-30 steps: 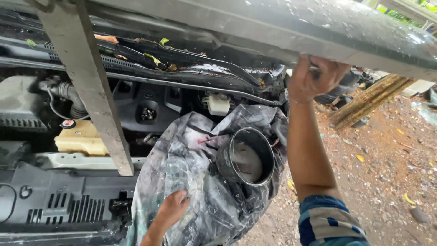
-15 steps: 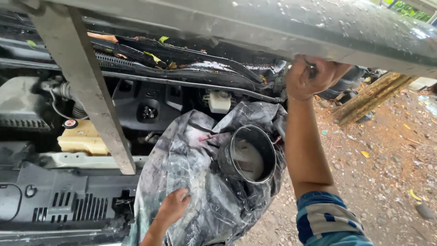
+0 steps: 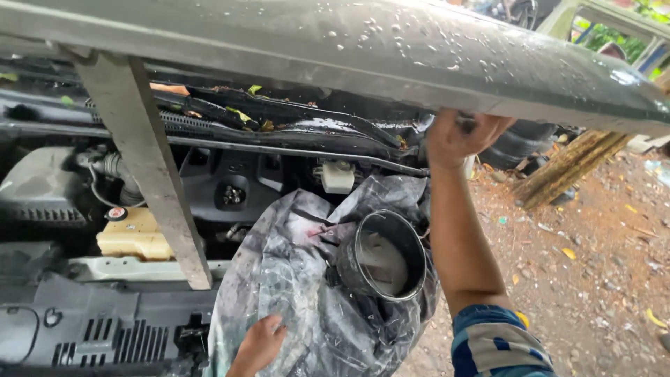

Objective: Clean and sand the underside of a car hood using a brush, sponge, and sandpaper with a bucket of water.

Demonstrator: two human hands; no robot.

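I look into an open engine bay under a raised grey hood [image 3: 363,49], wet with drops. My right hand [image 3: 460,136] is up at the hood's lower edge, fingers curled on it. My left hand [image 3: 259,343] rests flat on a dirty grey plastic sheet [image 3: 300,279] draped over the right side of the bay. A round black air duct [image 3: 382,255] with a wide open mouth sits on that sheet, between my two arms.
A grey brace [image 3: 150,174] runs down from the hood. A yellowish fluid tank [image 3: 132,237] with a red cap sits left, a small white reservoir [image 3: 338,176] at the back. Black plastic cover [image 3: 91,328] in front. Bamboo poles [image 3: 565,167] lie on dirt at right.
My view has shifted slightly; both hands stay where they were, right on the hood edge and left on the sheet.
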